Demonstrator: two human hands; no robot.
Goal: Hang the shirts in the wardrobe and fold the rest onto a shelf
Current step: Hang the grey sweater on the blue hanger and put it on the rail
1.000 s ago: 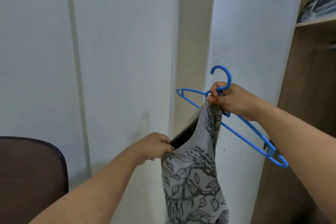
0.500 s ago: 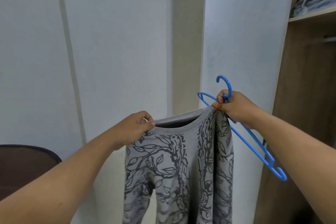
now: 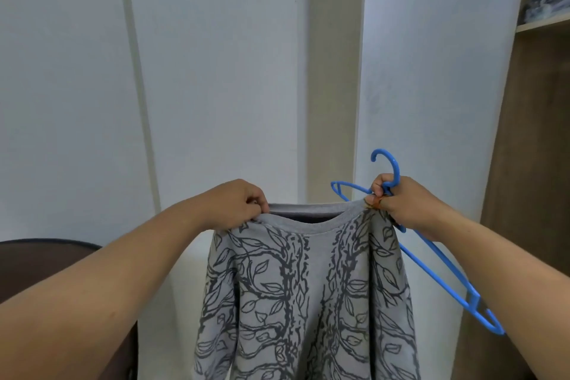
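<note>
our left hand (image 3: pixel 237 203) pinches the shirt (image 3: pixel 305 296) collar. our right hand (image 3: pixel 404 203) grips shirt and hanger (image 3: pixel 431 256) together.

A bedroom in a home: an open wooden wardrobe (image 3: pixel 530 163) stands at right, bagged bedding on its upper shelf (image 3: pixel 543 26), white closed doors (image 3: pixel 216 71) to its left.

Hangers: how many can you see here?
1. A blue hanger is gripped at its neck by the right hand, beside the grey leaf-print shirt. More may hang unseen inside the wardrobe.
</note>
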